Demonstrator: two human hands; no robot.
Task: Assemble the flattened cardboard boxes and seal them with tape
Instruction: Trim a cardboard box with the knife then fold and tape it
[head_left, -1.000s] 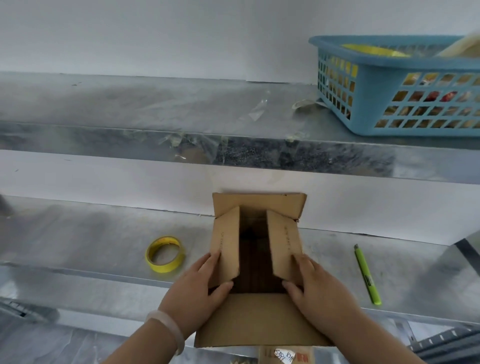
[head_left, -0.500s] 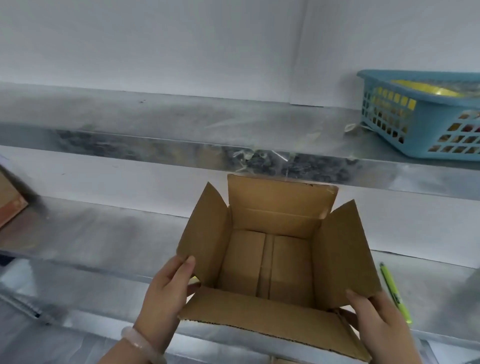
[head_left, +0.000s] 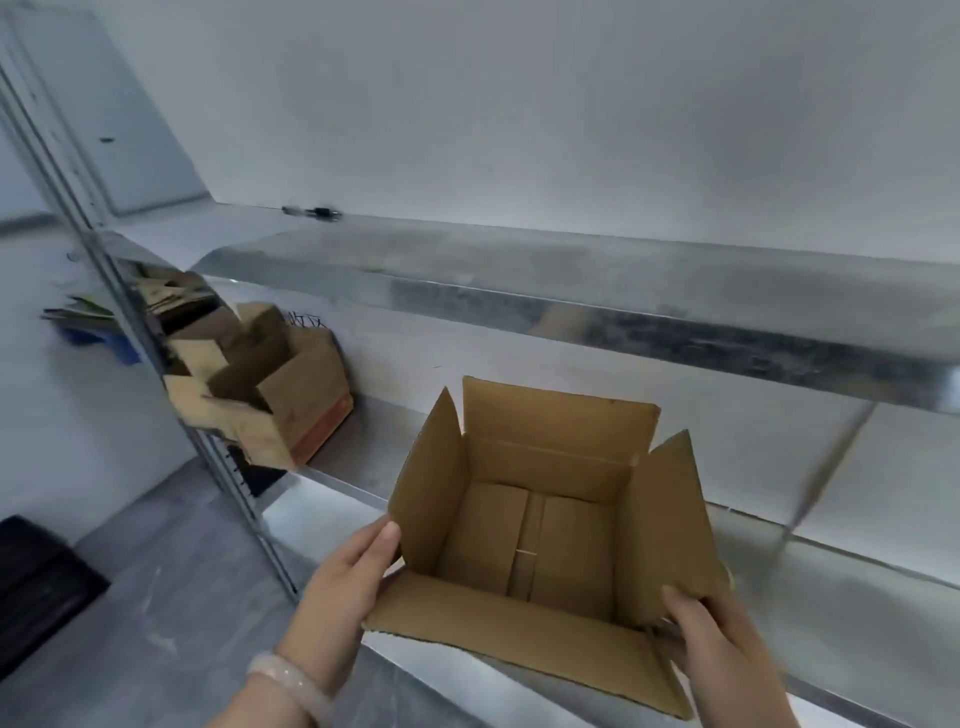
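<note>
The cardboard box (head_left: 540, 530) is squared up over the lower shelf's (head_left: 831, 561) front edge, bottom flaps folded in, top flaps splayed, left hand (head_left: 353, 577) gripping its left side and right hand (head_left: 722, 654) its right corner; closing and taping look left to do.

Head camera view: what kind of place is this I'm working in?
Probably a storeroom or packing area. Bare metal shelving runs along a plain wall, a pile of boxes sits at the lower shelf's left end, and the left hand and right hand hold an open cardboard box.
</note>
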